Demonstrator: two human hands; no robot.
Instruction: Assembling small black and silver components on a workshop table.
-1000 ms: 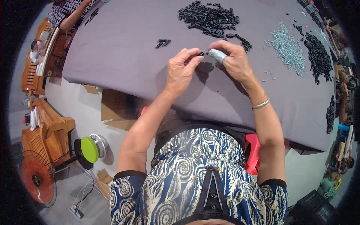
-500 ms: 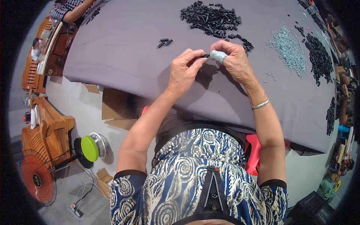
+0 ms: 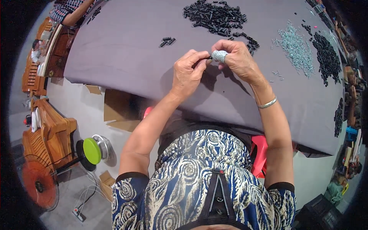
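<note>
My left hand (image 3: 187,73) pinches a small black piece (image 3: 209,58) between thumb and fingers above the grey cloth. Right against it is my right hand (image 3: 243,63), its fingers curled in and a silvery wrap (image 3: 219,56) around one digit. Whatever the right fingers grip is hidden behind the wrap and the hand. Beyond both hands lies a heap of short black cylindrical pieces (image 3: 214,18), with a trail of them running down behind the right hand. A few similar black pieces (image 3: 167,41) lie apart, ahead of my left hand.
To the right spread a pile of small silvery pieces (image 3: 295,50) and a pile of small black parts (image 3: 326,55). The grey-covered table (image 3: 126,50) ends before my body. Another person's arm (image 3: 78,14) rests at the far left corner. A fan (image 3: 39,184) stands on the floor at left.
My right hand has turned slightly, and its wrapped digit has shifted a little left toward the black piece. My left hand keeps its pinch almost in place.
</note>
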